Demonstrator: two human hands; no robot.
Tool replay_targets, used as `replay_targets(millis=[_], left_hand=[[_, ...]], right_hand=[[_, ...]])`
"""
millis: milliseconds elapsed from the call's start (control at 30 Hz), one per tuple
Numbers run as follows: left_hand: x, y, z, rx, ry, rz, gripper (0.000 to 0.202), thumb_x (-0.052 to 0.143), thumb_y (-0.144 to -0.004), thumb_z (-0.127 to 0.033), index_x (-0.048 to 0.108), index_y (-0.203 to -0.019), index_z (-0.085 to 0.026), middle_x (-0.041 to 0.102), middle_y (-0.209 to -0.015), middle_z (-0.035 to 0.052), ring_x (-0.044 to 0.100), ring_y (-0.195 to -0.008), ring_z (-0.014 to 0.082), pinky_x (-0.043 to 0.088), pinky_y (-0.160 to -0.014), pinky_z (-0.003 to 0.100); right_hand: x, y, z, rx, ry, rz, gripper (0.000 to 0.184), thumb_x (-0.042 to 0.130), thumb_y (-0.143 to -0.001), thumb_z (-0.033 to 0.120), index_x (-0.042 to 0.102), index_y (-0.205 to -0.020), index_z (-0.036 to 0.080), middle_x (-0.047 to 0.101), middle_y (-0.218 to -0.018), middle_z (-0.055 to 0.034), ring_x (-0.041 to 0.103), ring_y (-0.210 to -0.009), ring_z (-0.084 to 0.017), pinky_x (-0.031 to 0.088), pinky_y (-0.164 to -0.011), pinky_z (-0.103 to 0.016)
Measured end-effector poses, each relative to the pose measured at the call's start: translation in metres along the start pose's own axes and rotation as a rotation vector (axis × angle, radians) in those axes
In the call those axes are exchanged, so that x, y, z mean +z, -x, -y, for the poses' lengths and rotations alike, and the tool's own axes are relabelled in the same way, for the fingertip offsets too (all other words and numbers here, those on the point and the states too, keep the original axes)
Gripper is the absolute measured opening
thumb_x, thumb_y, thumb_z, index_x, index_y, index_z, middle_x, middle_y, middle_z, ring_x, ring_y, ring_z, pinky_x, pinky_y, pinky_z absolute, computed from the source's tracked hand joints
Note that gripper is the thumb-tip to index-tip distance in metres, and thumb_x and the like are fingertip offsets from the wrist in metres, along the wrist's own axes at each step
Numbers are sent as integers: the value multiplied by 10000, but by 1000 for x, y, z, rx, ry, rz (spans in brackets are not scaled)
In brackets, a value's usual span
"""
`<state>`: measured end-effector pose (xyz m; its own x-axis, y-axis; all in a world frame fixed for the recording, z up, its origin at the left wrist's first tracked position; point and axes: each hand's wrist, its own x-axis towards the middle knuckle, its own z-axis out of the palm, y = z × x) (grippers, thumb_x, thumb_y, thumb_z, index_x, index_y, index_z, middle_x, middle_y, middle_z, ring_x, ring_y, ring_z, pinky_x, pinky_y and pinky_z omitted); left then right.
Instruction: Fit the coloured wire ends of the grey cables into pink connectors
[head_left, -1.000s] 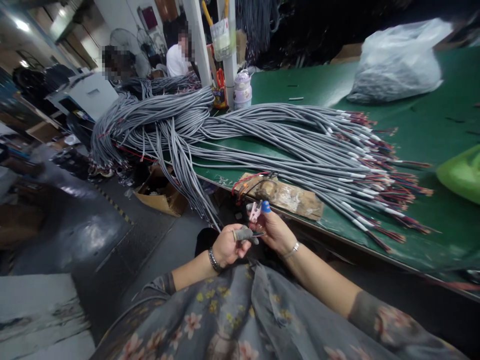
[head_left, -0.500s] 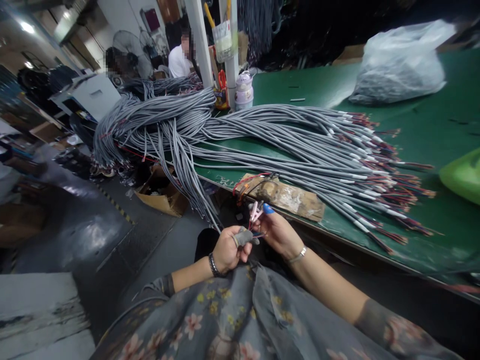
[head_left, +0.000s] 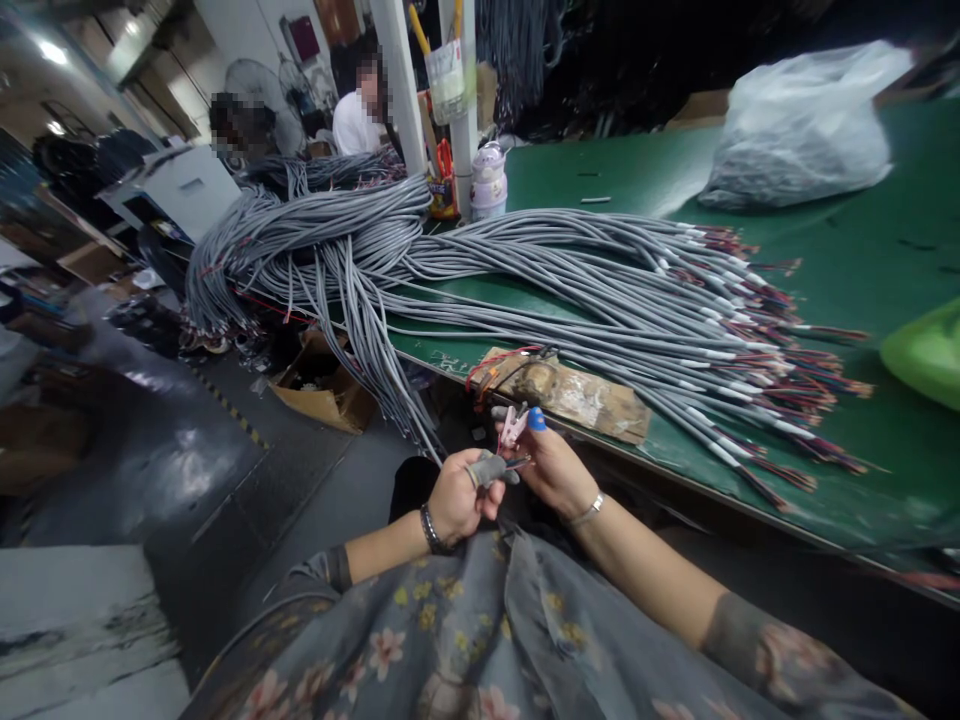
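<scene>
Now the left hand (head_left: 456, 492) is just in front of a flowery shirt (head_left: 457, 610), curled up, with a grey cover (head_left: 487, 470) on its thumb. It pinches a few thin wires (head_left: 519, 463), and their ends poke out toward the other hand. The right hand (head_left: 561, 470) is just beside it, with a blue cover (head_left: 535, 420) on its thumb. It pinches a small pink clip (head_left: 513, 427). The clip is just past the wires, and I cannot tell if they touch. Both hands are near the edge of a green table (head_left: 607, 170).

A bit of wood (head_left: 581, 397) lies along that edge, near the right hand. Lots of grey cables (head_left: 585, 275) lie across the table. They have white bits near their right ends, where red and dark strands (head_left: 810, 375) stick out. Some cables hang over the edge on the left, near a brown box (head_left: 319, 390) on the floor (head_left: 225, 490). A pale purple cup (head_left: 489, 180) stands behind the cables, near a post (head_left: 396, 90). A white bag (head_left: 802, 130) sits far over on the right, and something bright green (head_left: 930, 350) is nearer. Way back is a person in white (head_left: 352, 122).
</scene>
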<state>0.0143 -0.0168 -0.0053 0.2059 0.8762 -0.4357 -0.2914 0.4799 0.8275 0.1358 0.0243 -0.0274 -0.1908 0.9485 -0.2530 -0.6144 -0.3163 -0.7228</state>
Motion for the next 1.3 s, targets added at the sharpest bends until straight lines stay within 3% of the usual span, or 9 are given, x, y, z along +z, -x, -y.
replay_targets(millis=[200,567,767,933,1100,1300], left_hand=[[-1,-2,3,-12,-25,0,453,736,-528,-542,502,-605,-161,517,-413,-27,362,-274,50,174,-300,184],[-1,9,-2,27,-46,-25,473,737,-513,-573,523,-581,-157,516,-409,-26,371,-266,51,190,-291,185],[6,7,-2,109,-45,-84,465,732,-531,-575,538,-588,-157,540,-438,-22,411,-281,57,218,-298,186],[9,3,3,140,-98,-81,475,690,-601,-598,517,-564,-156,542,-458,-12,438,-301,58,189,-312,186],[10,2,5,146,-129,-104,457,670,-623,-594,543,-599,-155,546,-474,-20,441,-316,53,216,-328,186],[10,0,4,138,-124,-117,447,667,-615,-587,533,-589,-162,543,-470,-23,437,-311,53,209,-328,186]], right_hand=[[0,-3,-2,30,-136,-16,331,789,-614,509,712,-690,196,655,-619,0,524,-507,-102,450,-454,-207],[-2,7,7,139,-141,70,368,681,-707,573,709,-745,208,681,-678,-9,543,-526,-101,451,-484,-213],[-1,7,7,-9,-51,-9,219,744,-680,419,693,-739,214,638,-629,22,520,-536,-102,433,-497,-225],[0,7,6,-9,13,-60,358,743,-629,541,689,-742,206,633,-634,10,510,-545,-123,427,-522,-260],[-3,7,1,-247,213,-183,457,666,-657,652,613,-561,208,548,-509,27,427,-492,-115,362,-507,-268],[3,2,0,-15,33,-5,399,683,-679,606,683,-682,207,639,-595,-11,527,-540,-142,421,-549,-282]])
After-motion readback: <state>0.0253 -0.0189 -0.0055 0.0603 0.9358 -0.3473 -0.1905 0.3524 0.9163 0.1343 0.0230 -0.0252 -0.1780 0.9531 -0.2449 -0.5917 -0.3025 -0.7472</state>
